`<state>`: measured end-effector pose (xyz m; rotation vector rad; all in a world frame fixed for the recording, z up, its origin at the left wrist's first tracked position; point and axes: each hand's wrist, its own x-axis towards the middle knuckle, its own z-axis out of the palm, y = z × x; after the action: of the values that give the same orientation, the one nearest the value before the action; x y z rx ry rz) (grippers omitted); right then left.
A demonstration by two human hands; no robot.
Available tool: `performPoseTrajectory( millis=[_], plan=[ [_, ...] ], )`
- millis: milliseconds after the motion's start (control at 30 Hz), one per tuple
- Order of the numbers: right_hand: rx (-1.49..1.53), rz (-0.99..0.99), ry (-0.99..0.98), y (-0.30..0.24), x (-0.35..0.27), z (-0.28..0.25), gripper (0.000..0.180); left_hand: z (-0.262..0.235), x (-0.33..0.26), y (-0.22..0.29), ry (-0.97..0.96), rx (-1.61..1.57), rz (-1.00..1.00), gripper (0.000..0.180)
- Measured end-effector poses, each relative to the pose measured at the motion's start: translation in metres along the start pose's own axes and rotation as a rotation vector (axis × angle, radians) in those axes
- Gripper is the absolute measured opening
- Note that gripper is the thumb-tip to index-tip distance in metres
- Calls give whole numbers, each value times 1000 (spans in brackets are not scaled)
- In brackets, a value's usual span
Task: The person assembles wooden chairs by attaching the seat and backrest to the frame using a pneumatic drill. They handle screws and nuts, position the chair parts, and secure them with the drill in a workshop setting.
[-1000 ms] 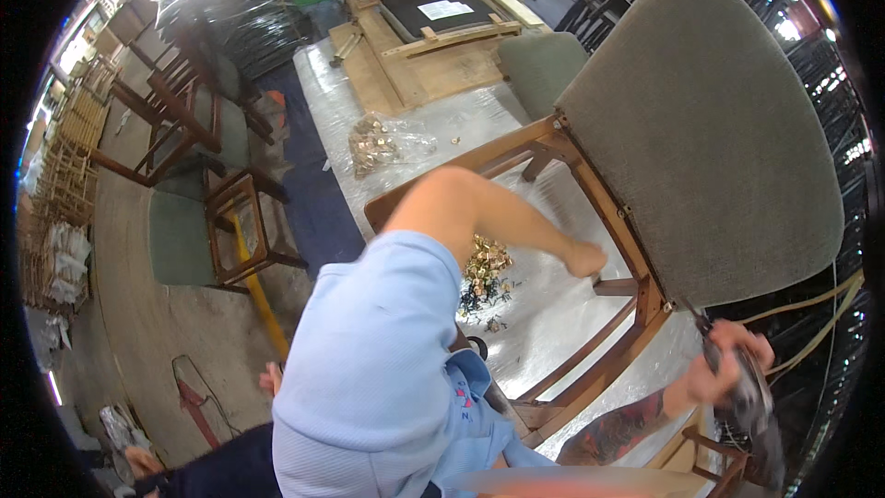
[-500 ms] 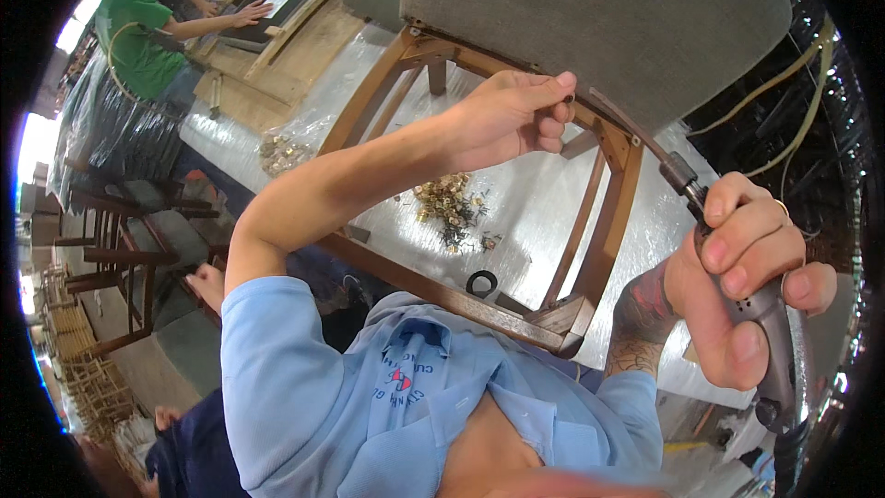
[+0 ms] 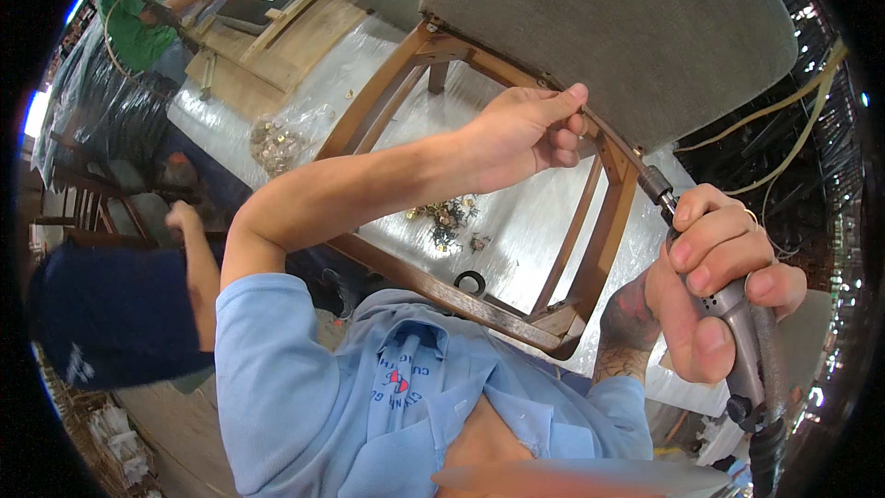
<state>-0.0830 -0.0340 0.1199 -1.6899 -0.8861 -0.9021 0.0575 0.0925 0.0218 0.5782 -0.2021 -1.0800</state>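
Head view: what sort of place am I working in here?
Most likely a furniture workshop. An upturned wooden chair frame with a grey padded seat lies on a plastic-covered bench, the right hand grips a hose-fed power driver, and loose screws are scattered on the bench.

A long bench (image 3: 544, 221) wrapped in shiny clear plastic sheeting runs away toward the upper left. At its far end lies a flat wooden frame (image 3: 267, 28) with a dark panel. Left of the bench, black plastic sheeting (image 3: 101, 120) covers what may be stacked furniture, and dark wooden chair frames (image 3: 74, 203) stand on a pale concrete floor (image 3: 175, 424). Bright daylight enters at the far left edge.
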Motion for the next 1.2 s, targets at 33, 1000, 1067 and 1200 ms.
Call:
performPoseTrajectory(
  millis=[33, 1000, 1067, 1200],
  plan=[
    [-11, -13, -17, 2, 0, -2, 47, 0, 0, 1, 0, -14, 12, 33],
    [31, 302, -95, 174, 11, -49, 37, -73, 15, -39, 153, 640, -377, 38],
    [-94, 378, 73, 183, 4, -29, 31, -71, 13, -45, 48, 798, -389, 38],
    [-56, 418, 185, 207, -4, -31, 22, -70, 11, -48, -70, 980, -358, 38]
  ],
)
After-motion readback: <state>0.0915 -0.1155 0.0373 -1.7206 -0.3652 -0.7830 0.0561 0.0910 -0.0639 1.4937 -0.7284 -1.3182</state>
